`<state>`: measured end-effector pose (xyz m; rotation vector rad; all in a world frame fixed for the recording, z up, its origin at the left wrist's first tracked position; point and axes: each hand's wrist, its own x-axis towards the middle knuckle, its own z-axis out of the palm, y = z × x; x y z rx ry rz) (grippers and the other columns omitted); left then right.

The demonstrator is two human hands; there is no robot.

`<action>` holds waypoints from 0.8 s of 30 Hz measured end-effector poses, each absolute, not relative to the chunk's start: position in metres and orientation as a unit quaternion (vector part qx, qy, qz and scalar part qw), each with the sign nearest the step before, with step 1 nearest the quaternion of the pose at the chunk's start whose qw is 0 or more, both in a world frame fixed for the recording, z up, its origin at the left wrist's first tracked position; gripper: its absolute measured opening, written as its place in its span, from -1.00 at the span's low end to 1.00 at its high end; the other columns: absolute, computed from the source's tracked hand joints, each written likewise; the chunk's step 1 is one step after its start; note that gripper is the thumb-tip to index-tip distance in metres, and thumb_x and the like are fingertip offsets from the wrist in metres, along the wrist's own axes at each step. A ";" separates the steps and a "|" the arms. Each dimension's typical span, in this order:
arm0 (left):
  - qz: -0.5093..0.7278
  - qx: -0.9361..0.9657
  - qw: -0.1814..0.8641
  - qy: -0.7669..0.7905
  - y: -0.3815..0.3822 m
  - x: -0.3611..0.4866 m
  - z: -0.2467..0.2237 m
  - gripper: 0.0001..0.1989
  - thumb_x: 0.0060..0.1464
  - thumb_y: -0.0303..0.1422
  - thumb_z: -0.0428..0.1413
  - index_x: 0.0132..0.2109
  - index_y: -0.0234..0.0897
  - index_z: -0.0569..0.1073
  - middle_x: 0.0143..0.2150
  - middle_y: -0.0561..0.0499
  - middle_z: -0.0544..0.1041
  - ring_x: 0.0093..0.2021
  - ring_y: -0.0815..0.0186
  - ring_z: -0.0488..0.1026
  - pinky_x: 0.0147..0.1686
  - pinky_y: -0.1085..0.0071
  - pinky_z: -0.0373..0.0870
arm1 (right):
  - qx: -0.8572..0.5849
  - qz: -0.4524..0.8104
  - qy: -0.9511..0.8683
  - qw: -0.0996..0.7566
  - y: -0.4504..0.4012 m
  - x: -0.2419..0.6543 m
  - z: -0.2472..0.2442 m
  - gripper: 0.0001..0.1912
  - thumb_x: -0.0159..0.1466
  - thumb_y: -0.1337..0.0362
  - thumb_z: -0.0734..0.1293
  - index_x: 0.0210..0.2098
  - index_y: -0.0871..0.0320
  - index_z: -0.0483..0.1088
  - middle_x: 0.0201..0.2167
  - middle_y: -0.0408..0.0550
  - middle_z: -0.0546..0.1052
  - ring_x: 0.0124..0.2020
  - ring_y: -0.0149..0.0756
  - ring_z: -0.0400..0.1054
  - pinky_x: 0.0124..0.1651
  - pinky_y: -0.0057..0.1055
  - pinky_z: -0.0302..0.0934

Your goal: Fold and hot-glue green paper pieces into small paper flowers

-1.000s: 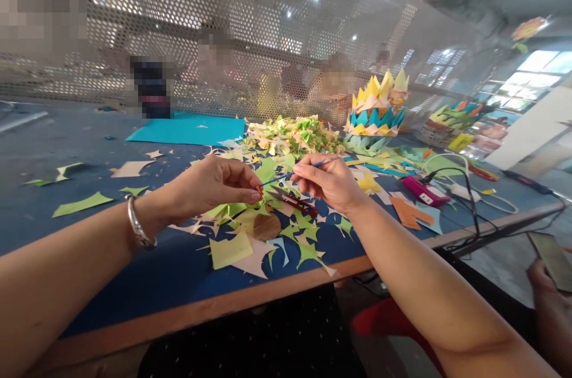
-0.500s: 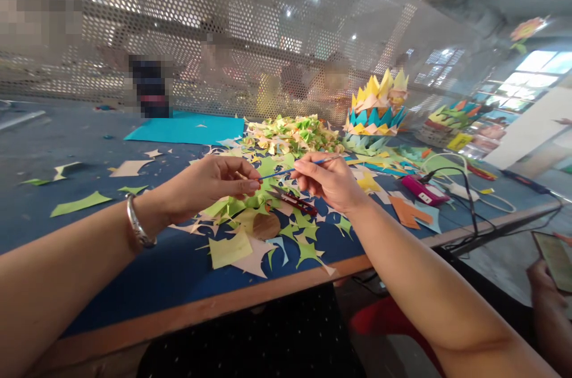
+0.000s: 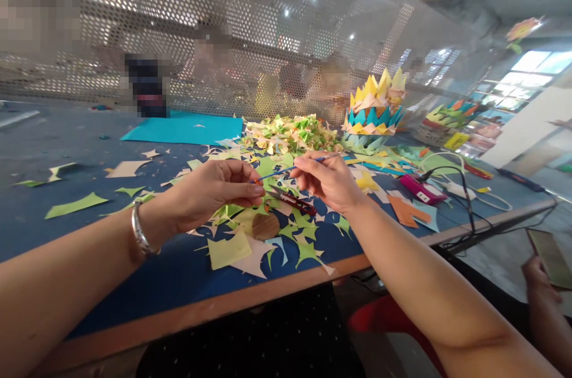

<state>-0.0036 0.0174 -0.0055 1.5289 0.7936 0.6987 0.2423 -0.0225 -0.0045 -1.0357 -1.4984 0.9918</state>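
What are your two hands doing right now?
Left hand: closed, fingertips pinching something small and orange.
Right hand: closed, holding a thin blue stick.

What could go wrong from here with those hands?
The tiny orange piece at the left hand's fingertips could drop and get lost among the paper scraps. The blue stick in the right hand might poke the left fingers. The red-handled tool's pointed end lies near both hands; a knuckle might brush it.

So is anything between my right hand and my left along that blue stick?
Nothing visible blocks it: the blue stick spans the open gap from your right hand to your left hand. The dark red tool lies below among paper scraps.
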 end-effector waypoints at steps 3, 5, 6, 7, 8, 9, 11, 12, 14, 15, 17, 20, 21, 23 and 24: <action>0.301 0.646 0.610 0.347 0.018 -0.003 -0.007 -0.80 -0.08 -0.32 0.42 -0.30 -0.19 0.59 -0.38 0.08 0.61 -0.34 0.33 0.56 -0.23 0.37 0.57 | -0.429 0.414 -0.619 0.512 -0.022 0.242 -0.005 -0.56 0.22 -0.16 0.53 -0.46 0.08 0.61 -0.62 -0.16 0.50 -0.64 -0.47 0.20 -0.63 -0.41 0.00; 0.300 0.641 0.617 0.344 0.017 -0.002 -0.007 -0.79 -0.10 -0.33 0.44 -0.31 -0.20 0.59 -0.40 0.08 0.60 -0.37 0.35 0.55 -0.27 0.40 0.56 | -0.423 0.417 -0.616 0.518 -0.021 0.242 -0.006 -0.56 0.22 -0.16 0.54 -0.47 0.09 0.61 -0.63 -0.16 0.50 -0.65 -0.48 0.20 -0.64 -0.42 0.00; 0.297 0.640 0.621 0.342 0.016 -0.002 -0.007 -0.79 -0.11 -0.34 0.44 -0.32 -0.20 0.58 -0.40 0.08 0.60 -0.37 0.36 0.55 -0.29 0.41 0.55 | -0.420 0.418 -0.614 0.521 -0.021 0.242 -0.006 -0.56 0.22 -0.16 0.54 -0.48 0.09 0.62 -0.64 -0.16 0.50 -0.66 -0.49 0.20 -0.64 -0.43 0.01; 0.292 0.640 0.624 0.340 0.016 -0.002 -0.007 -0.78 -0.11 -0.34 0.45 -0.32 -0.21 0.58 -0.41 0.09 0.60 -0.38 0.36 0.54 -0.30 0.41 0.54 | -0.419 0.418 -0.613 0.524 -0.021 0.241 -0.006 -0.55 0.22 -0.16 0.55 -0.49 0.09 0.62 -0.64 -0.16 0.50 -0.66 -0.49 0.21 -0.64 -0.43 0.01; 0.289 0.640 0.626 0.338 0.016 -0.002 -0.006 -0.78 -0.12 -0.33 0.45 -0.33 -0.21 0.58 -0.41 0.09 0.59 -0.38 0.36 0.54 -0.30 0.42 0.54 | -0.420 0.418 -0.611 0.525 -0.021 0.241 -0.006 -0.55 0.21 -0.17 0.55 -0.50 0.09 0.62 -0.65 -0.15 0.51 -0.67 -0.49 0.21 -0.65 -0.44 0.01; 0.285 0.641 0.628 0.337 0.015 -0.002 -0.006 -0.77 -0.13 -0.33 0.46 -0.33 -0.21 0.58 -0.41 0.09 0.58 -0.37 0.36 0.53 -0.30 0.41 0.53 | -0.423 0.417 -0.608 0.527 -0.021 0.240 -0.006 -0.54 0.20 -0.18 0.56 -0.51 0.09 0.62 -0.65 -0.15 0.51 -0.67 -0.49 0.21 -0.65 -0.44 0.01; 0.280 0.644 0.626 0.339 0.015 -0.002 -0.006 -0.77 -0.13 -0.32 0.46 -0.33 -0.21 0.59 -0.41 0.10 0.57 -0.37 0.36 0.52 -0.29 0.40 0.53 | -0.429 0.414 -0.602 0.531 -0.020 0.239 -0.005 -0.52 0.18 -0.20 0.56 -0.53 0.09 0.62 -0.66 -0.14 0.51 -0.68 -0.49 0.22 -0.66 -0.44 0.01; 0.278 0.647 0.623 0.340 0.015 -0.001 -0.006 -0.77 -0.12 -0.31 0.46 -0.33 -0.21 0.58 -0.41 0.10 0.57 -0.37 0.36 0.51 -0.29 0.39 0.52 | -0.431 0.413 -0.599 0.533 -0.020 0.239 -0.005 -0.50 0.17 -0.22 0.57 -0.54 0.09 0.62 -0.66 -0.13 0.51 -0.69 -0.48 0.21 -0.67 -0.43 0.01; 0.277 0.653 0.616 0.342 0.015 -0.001 -0.006 -0.77 -0.10 -0.30 0.46 -0.33 -0.20 0.58 -0.40 0.09 0.57 -0.36 0.35 0.50 -0.28 0.37 0.52 | -0.434 0.411 -0.595 0.537 -0.019 0.238 -0.006 -0.48 0.16 -0.24 0.56 -0.55 0.09 0.61 -0.68 -0.12 0.51 -0.70 -0.48 0.21 -0.67 -0.43 0.01; 0.277 0.656 0.614 0.341 0.015 -0.001 -0.006 -0.78 -0.10 -0.30 0.45 -0.34 -0.21 0.58 -0.40 0.09 0.56 -0.37 0.34 0.50 -0.28 0.36 0.51 | -0.436 0.410 -0.592 0.540 -0.019 0.238 -0.006 -0.47 0.16 -0.25 0.56 -0.55 0.09 0.61 -0.68 -0.12 0.50 -0.70 -0.49 0.20 -0.68 -0.43 0.00; 0.279 0.657 0.613 0.337 0.013 0.000 -0.006 -0.78 -0.09 -0.29 0.45 -0.36 -0.21 0.58 -0.41 0.08 0.56 -0.38 0.35 0.49 -0.30 0.38 0.50 | -0.443 0.406 -0.585 0.545 -0.019 0.237 -0.006 -0.46 0.16 -0.26 0.56 -0.56 0.09 0.60 -0.69 -0.12 0.50 -0.71 -0.49 0.20 -0.69 -0.43 -0.03; 0.284 0.647 0.623 0.335 0.010 0.001 -0.004 -0.79 -0.10 -0.31 0.46 -0.39 -0.22 0.58 -0.43 0.09 0.58 -0.40 0.38 0.48 -0.34 0.45 0.47 | -0.451 0.400 -0.577 0.550 -0.019 0.236 -0.006 -0.46 0.16 -0.26 0.56 -0.56 0.09 0.60 -0.69 -0.11 0.50 -0.71 -0.49 0.20 -0.69 -0.43 -0.07; 0.289 0.638 0.630 0.335 0.009 0.001 -0.003 -0.79 -0.11 -0.32 0.46 -0.41 -0.23 0.58 -0.45 0.09 0.58 -0.41 0.40 0.47 -0.36 0.48 0.46 | -0.453 0.399 -0.577 0.550 -0.019 0.236 -0.006 -0.46 0.16 -0.25 0.56 -0.57 0.09 0.60 -0.69 -0.11 0.50 -0.71 -0.49 0.20 -0.69 -0.43 -0.07; 0.300 0.614 0.649 0.336 0.009 0.001 -0.002 -0.79 -0.16 -0.36 0.48 -0.43 -0.24 0.59 -0.46 0.10 0.59 -0.42 0.42 0.49 -0.37 0.53 0.47 | -0.455 0.394 -0.576 0.553 -0.020 0.235 -0.006 -0.46 0.17 -0.26 0.55 -0.57 0.09 0.60 -0.69 -0.11 0.50 -0.71 -0.48 0.20 -0.70 -0.42 -0.07; 0.304 0.600 0.659 0.337 0.009 0.001 -0.002 -0.78 -0.18 -0.38 0.49 -0.43 -0.24 0.59 -0.47 0.10 0.60 -0.42 0.42 0.50 -0.36 0.55 0.48 | -0.454 0.392 -0.576 0.556 -0.020 0.235 -0.006 -0.46 0.17 -0.26 0.55 -0.56 0.09 0.61 -0.68 -0.11 0.50 -0.71 -0.48 0.20 -0.70 -0.42 -0.07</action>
